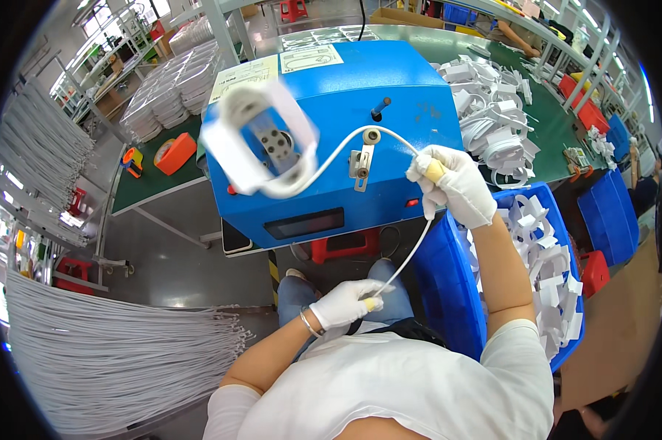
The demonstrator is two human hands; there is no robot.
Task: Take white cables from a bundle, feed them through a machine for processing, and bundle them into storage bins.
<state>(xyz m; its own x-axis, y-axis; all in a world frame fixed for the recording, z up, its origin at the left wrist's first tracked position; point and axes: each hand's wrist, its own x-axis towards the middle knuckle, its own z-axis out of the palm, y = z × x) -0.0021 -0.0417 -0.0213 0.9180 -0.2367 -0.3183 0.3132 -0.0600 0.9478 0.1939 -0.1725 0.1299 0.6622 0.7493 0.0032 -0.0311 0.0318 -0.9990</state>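
A white cable (406, 262) runs up from my left hand (345, 303), low in front of my lap, to my right hand (459, 187). Both hands wear white gloves with yellowish fingertip covers, and their fingers are closed on the cable. Beyond my right hand the cable arches past a small metal roller bracket (361, 167) on a blue boxy machine (312, 92). From there it leads left to the machine's metal winding head (278, 147). Around that head is a white loop (224, 150), smeared by motion; cable and white band cannot be told apart there.
Right of the machine, white coiled cables (492, 117) are heaped on the green table. Below them stands a blue bin (448, 282) of banded coils. Long white cables (125, 352) hang or lie at my left. An orange tape roll (175, 154) sits near stacked clear trays (173, 88).
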